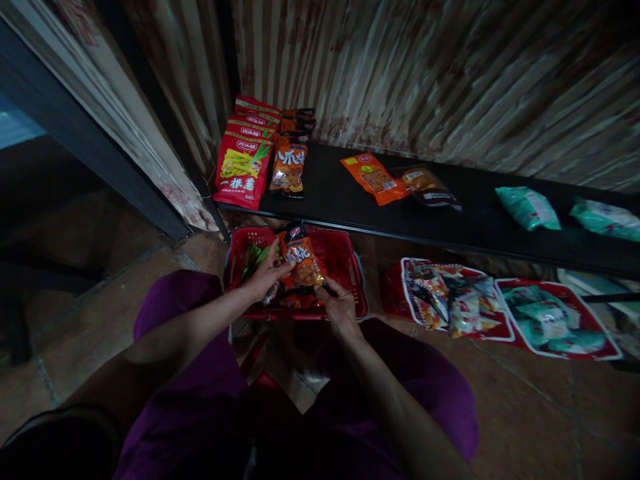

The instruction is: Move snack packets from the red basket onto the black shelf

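Between my two hands, above a red plastic basket (357, 280), is an orange and black snack bag (301, 257) with its printed front facing up. My left hand (266, 275) grips the bag's left side, fingers reaching onto its front. At the bag's lower right corner, my right hand (341, 303) pinches the edge. More orange packets and something green lie in the basket beneath, partly hidden by my hands. On the black shelf ahead, similar orange bags (289, 167) stand in a row beside several red snack bags (243, 167).
Farther right on the shelf (330, 180) lie an orange packet (375, 179), a brown packet (430, 187) and two teal packets (527, 208). Two more red baskets with white rims (505, 331) stand on the tiled floor, filled with snack bags. A dark post (220, 213) rises at the shelf's left end.
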Available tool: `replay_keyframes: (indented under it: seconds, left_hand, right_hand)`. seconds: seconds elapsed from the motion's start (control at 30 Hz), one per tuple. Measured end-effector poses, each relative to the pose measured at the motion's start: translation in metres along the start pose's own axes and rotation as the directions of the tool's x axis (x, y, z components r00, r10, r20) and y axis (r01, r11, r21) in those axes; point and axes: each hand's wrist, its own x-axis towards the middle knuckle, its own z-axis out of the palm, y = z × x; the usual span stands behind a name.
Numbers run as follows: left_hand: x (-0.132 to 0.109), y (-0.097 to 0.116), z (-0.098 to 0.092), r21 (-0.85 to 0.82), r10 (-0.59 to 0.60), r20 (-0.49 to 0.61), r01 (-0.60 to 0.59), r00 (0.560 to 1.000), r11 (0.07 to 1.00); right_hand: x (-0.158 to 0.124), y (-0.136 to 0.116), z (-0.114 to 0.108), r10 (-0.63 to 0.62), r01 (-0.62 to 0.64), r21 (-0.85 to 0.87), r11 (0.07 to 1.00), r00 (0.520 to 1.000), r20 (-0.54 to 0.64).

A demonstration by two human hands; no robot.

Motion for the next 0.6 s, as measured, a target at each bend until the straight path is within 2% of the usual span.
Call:
replay_keyframes:
  seconds: [0.1, 0.27, 0.33, 0.43, 0.53, 0.6]
  left_hand:
    - [-0.002, 0.008, 0.004, 0.017, 0.013, -0.026, -0.012, 1.0, 1.0]
    - [0.001, 0.012, 0.004, -0.062, -0.055, -0.066, 0.051, 0.996, 0.997]
    - [0.004, 0.012, 0.002, -0.111, -0.065, -0.094, 0.055, 0.993, 0.992]
    - [0.008, 0.012, 0.001, -0.172, -0.063, -0.083, 0.048, 0.995, 0.984]
    - [0.01, 0.014, 0.002, -0.208, -0.063, -0.093, 0.042, 0.994, 0.977]
    - [0.011, 0.016, 0.002, -0.222, -0.07, -0.118, 0.042, 0.991, 0.974]
  right_hand:
    - [-0.001, 0.001, 0.001, -0.172, 0.172, -0.15, 0.974, 0.985, 0.012]
    - [-0.002, 0.006, 0.0, -0.358, 0.371, -0.326, 0.869, 0.928, 0.102]
    - [-0.002, 0.008, -0.001, -0.431, 0.464, -0.434, 0.772, 0.884, 0.179]
    - [-0.003, 0.011, -0.002, -0.504, 0.588, -0.574, 0.57, 0.802, 0.32]
    - [-0.004, 0.012, -0.002, -0.537, 0.658, -0.653, 0.374, 0.728, 0.426]
    - [-0.005, 0.012, -0.001, -0.555, 0.68, -0.678, 0.279, 0.691, 0.463]
